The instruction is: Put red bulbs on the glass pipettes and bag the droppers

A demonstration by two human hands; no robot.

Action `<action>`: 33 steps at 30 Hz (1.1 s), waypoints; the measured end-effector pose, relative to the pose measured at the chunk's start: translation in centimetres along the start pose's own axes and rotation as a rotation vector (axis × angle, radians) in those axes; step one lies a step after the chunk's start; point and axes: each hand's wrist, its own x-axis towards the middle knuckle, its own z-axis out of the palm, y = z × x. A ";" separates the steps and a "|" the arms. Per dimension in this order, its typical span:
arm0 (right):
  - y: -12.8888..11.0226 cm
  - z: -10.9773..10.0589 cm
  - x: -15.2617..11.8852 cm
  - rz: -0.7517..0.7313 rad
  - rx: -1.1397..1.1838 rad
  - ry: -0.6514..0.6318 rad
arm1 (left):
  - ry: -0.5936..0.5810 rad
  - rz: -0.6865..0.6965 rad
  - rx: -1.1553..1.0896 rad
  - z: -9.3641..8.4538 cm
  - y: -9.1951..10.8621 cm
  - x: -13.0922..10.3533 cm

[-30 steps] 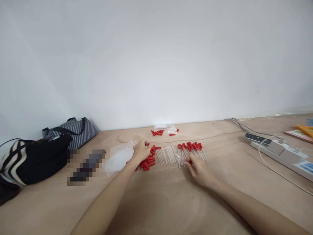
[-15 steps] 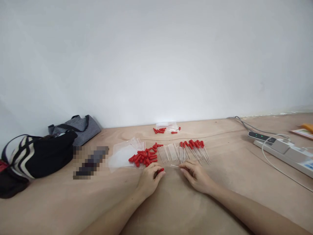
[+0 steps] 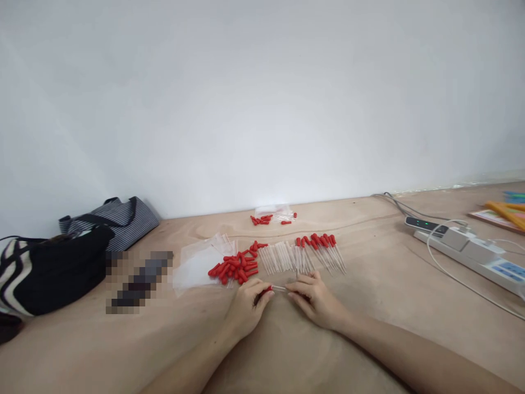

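Note:
Between the fingers of my left hand [image 3: 249, 303] is a red rubber dropper bulb [image 3: 267, 289], mostly hidden by the fingers. My right hand [image 3: 314, 301] pinches a thin clear glass tube [image 3: 279, 288], whose end meets the bulb's open end; how deep it sits I cannot tell. Just beyond my left hand lies a pile of loose red bulbs [image 3: 233, 266]. A row of bare glass tubes [image 3: 279, 257] lies beyond both hands. To its right are several droppers [image 3: 328, 251], tubes with red bulbs on their far ends.
Clear plastic bags [image 3: 199, 262] lie left of the pile. More bulbs [image 3: 261, 220] and a bag [image 3: 273, 210] are near the wall. A black bag [image 3: 77, 268], a striped bag [image 3: 123, 219] and a pixelated dark object [image 3: 141, 282] stand left; a power strip [image 3: 471, 251] with cables lies right.
My right hand has moved left, bringing the glass tube up against the bulb in my left hand. The view has shifted slightly to the right.

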 end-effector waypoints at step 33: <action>-0.3 0.6 1.0 -0.159 -0.301 -0.050 | -0.005 0.256 0.125 0.4 0.1 -0.5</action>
